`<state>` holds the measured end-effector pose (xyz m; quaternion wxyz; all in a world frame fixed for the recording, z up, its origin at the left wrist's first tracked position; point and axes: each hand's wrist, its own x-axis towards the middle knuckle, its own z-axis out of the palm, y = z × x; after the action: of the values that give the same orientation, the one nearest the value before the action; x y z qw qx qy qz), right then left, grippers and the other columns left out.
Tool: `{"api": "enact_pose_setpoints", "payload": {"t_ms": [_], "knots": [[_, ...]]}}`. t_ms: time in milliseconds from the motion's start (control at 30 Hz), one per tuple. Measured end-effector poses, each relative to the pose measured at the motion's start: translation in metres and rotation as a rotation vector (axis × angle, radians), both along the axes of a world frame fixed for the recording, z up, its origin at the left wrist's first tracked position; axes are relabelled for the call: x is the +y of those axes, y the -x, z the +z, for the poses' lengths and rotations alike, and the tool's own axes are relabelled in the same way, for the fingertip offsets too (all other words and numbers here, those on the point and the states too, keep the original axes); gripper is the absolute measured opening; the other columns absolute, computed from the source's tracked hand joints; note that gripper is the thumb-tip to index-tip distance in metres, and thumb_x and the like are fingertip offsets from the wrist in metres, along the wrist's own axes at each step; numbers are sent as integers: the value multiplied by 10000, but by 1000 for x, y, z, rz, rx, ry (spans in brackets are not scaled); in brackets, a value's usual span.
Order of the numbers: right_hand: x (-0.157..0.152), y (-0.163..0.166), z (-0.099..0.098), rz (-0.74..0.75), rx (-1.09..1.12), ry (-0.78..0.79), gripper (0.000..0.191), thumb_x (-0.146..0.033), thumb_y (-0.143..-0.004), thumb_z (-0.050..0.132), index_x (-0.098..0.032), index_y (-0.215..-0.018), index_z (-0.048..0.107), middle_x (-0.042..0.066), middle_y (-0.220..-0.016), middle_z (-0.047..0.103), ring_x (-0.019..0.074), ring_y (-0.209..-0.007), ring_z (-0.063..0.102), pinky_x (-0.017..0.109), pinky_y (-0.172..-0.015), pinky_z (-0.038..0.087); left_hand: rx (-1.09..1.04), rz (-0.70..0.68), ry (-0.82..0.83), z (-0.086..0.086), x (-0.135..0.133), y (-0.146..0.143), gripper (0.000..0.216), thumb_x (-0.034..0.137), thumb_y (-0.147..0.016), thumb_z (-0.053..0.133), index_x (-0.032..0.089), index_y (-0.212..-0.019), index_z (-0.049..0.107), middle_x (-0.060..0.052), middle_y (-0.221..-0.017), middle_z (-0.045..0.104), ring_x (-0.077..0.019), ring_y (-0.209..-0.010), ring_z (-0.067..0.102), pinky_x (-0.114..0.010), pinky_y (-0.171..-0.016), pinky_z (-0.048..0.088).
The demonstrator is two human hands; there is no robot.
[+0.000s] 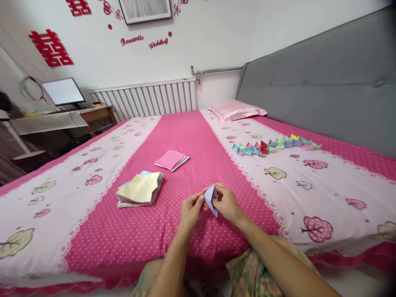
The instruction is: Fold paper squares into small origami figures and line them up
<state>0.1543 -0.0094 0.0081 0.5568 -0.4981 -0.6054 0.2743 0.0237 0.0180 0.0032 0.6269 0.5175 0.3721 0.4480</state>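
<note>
A lavender sheet of origami paper [210, 199], folded into a small pointed shape, is held above the bed near its front edge. My left hand [192, 207] pinches its left side between thumb and fingers. On the other side my right hand [227, 202] grips the same paper, some of its fingers hidden behind or inside the fold. To the left lies a stack of creased paper sheets [140, 189], pale yellow on top. A smaller stack of square paper [172, 159], pink on top, sits farther back.
Several folded paper boats [280, 143] in many colours stand in rows on the right of the bed [192, 136]. Behind them are a pink pillow [236, 110] and a grey headboard [321, 78]. A desk with a monitor [63, 91] stands at the far left.
</note>
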Motion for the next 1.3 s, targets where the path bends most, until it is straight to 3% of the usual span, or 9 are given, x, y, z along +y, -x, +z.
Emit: {"api": "enact_pose_setpoints", "payload": {"t_ms": [133,300,400,500,667,800,967,1133,1300], "knots": [[-4,-1,5,-123,-87,-71,150,-141,-708,559,-187,-791,675,62,-863,614,178,-801,571,280,-701,456,-38,-53,23,3,-7,-4,336,384,-683,652,114,-880,695,-50,-669,662,-105,-566,565,-219,-597,458],[-7,-2,10,-214,-164,-102,219,-71,-676,531,-206,-781,669,51,-840,603,184,-791,563,294,-722,444,-152,-177,51,9,-14,-10,419,446,-740,573,148,-1025,648,-102,-931,662,-176,-800,604,-267,-693,472],[-9,-1,11,-185,-160,-107,306,-24,-647,510,-215,-819,675,44,-855,601,181,-812,563,288,-735,446,-101,-168,-54,12,-16,-13,376,291,-669,681,166,-1021,644,-77,-978,658,-177,-859,596,-254,-762,455],[-9,-3,10,-109,-114,-119,376,-3,-647,489,-237,-867,685,36,-900,603,178,-877,561,293,-792,441,-53,-128,-111,13,-16,-12,297,226,-718,624,170,-1008,648,-60,-971,662,-166,-874,592,-241,-790,443],[-5,-13,10,120,21,-42,387,-44,-724,449,-269,-939,679,43,-1045,565,179,-1023,521,300,-804,452,-74,-59,-50,13,-14,-7,363,236,-754,579,185,-1113,591,-57,-929,672,-137,-747,599,-222,-663,466],[-3,-18,11,202,61,47,335,-95,-758,466,-265,-966,664,52,-1154,508,183,-1134,451,317,-877,417,-129,-36,23,16,-14,-4,407,215,-730,607,188,-1135,580,-59,-905,683,-121,-697,594,-211,-641,458],[-5,-21,12,201,79,85,304,-114,-745,460,-249,-931,657,44,-1179,494,192,-1141,446,347,-924,384,-231,-66,143,18,-14,-2,357,125,-700,564,187,-1044,639,-52,-1042,652,-140,-830,595,-233,-738,455],[-7,-22,12,220,-17,34,334,-129,-753,411,-243,-965,643,38,-1172,522,217,-1156,427,401,-979,322,-307,-62,198,18,-13,1,388,95,-663,496,149,-1016,647,-60,-954,670,-129,-773,593,-227,-718,452],[-7,-13,11,149,-21,-7,186,-257,-758,582,-230,-931,646,61,-1112,566,210,-1075,504,351,-915,393,-278,-101,133,15,-12,0,365,202,-716,606,174,-1080,606,-61,-964,668,-125,-782,603,-228,-730,455]]}}
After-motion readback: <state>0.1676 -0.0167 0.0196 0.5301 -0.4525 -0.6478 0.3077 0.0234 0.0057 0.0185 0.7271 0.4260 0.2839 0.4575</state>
